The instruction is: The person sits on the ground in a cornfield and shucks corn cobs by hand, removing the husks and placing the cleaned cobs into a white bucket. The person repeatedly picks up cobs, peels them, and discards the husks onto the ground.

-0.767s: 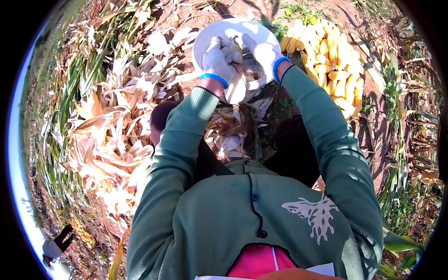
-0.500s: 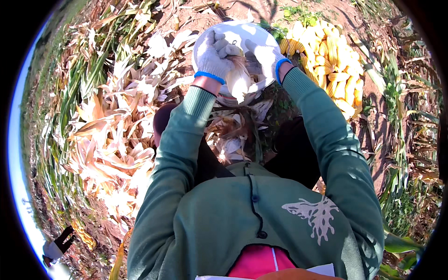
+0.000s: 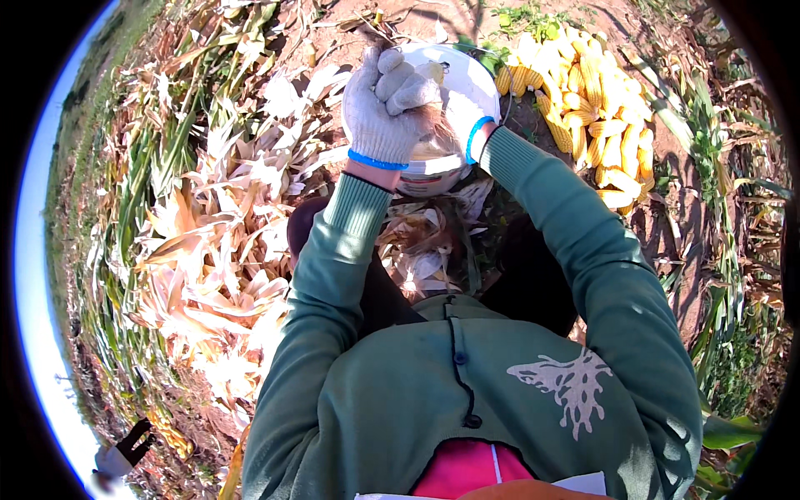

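Observation:
My left hand (image 3: pixel 385 112), in a white knit glove with a blue cuff, has its fingers curled tight around an ear of corn (image 3: pixel 431 125). Pale husk and brownish silk show between my two hands, with a small yellowish bit at the top. My right hand (image 3: pixel 467 122), gloved alike, closes on the ear from the other side; most of its fingers are hidden. Both hands are over a white round bucket (image 3: pixel 472 70), which covers the ground under them. The gloves hide much of the ear.
Right of the bucket lies a pile of husked yellow corn (image 3: pixel 593 104). Loose dry husks (image 3: pixel 212 250) heap up on the left, with more husks (image 3: pixel 421 242) between my knees. Corn stalks (image 3: pixel 708 158) lie along the right. Another person (image 3: pixel 118 457) is far off at lower left.
My hands have come closer together, and the left has turned with its curled fingers upward. The husked ear that hung below them is now mostly hidden between the gloves.

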Action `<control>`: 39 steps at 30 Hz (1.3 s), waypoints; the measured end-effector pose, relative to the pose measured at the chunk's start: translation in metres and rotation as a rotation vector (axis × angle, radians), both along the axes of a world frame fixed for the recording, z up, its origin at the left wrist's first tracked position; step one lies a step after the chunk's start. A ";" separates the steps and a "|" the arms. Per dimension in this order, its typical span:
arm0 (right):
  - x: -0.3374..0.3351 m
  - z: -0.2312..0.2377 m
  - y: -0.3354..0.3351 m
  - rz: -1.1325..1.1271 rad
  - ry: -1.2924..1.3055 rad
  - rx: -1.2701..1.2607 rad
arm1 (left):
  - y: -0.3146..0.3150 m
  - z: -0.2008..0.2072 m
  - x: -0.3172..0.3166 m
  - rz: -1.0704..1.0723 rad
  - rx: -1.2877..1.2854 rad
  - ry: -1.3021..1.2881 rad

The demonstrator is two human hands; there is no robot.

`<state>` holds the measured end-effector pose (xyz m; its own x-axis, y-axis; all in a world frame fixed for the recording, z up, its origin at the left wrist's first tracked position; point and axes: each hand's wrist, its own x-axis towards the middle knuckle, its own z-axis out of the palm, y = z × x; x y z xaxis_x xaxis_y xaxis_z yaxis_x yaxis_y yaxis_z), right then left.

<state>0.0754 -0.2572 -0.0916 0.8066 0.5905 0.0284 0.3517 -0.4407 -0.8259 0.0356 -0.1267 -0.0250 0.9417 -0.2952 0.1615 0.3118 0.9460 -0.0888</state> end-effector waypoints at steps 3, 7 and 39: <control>0.007 0.035 -0.001 -0.114 0.286 0.521 | 0.002 0.008 -0.011 -0.065 0.039 -0.064; 0.044 0.020 -0.017 -0.231 0.616 0.897 | 0.021 0.000 -0.015 -0.047 0.140 0.033; 0.059 0.032 -0.041 -0.307 -1.019 -0.972 | -0.030 -0.120 0.027 0.573 2.450 -0.814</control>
<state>0.1343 -0.2981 -0.0594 0.7774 0.5202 0.3537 0.3841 -0.8378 0.3881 0.0624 -0.1566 -0.1450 0.9169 -0.2919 0.2722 -0.3962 -0.7479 0.5327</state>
